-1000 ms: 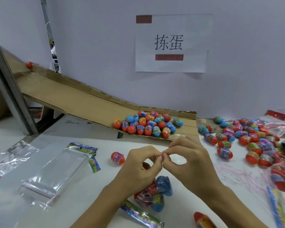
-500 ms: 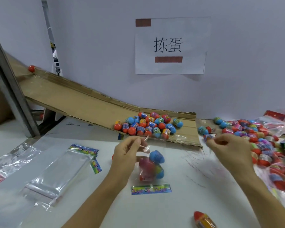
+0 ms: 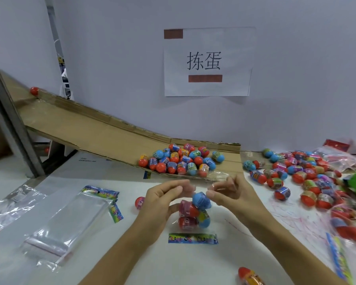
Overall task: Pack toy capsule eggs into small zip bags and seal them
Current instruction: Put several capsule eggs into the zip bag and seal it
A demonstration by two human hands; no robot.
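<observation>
Over the white table [image 3: 115, 262], both hands (left [image 3: 162, 204], right [image 3: 228, 192]) pinch the egg-filled bag [image 3: 193, 214].

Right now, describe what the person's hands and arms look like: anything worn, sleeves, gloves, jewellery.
Both forearms are bare up to the frame edge, no sleeve showing. The left hand wears no glove, ring or watch that shows. The right hand is ungloved too; a small bright glint sits near one finger, but whether it is a ring or only the clear plastic cannot be told.

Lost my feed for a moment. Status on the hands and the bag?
Left hand and right hand both pinch the top of the clear zip bag of capsule eggs. Bag upright on the white table. Nothing blocking.
</observation>
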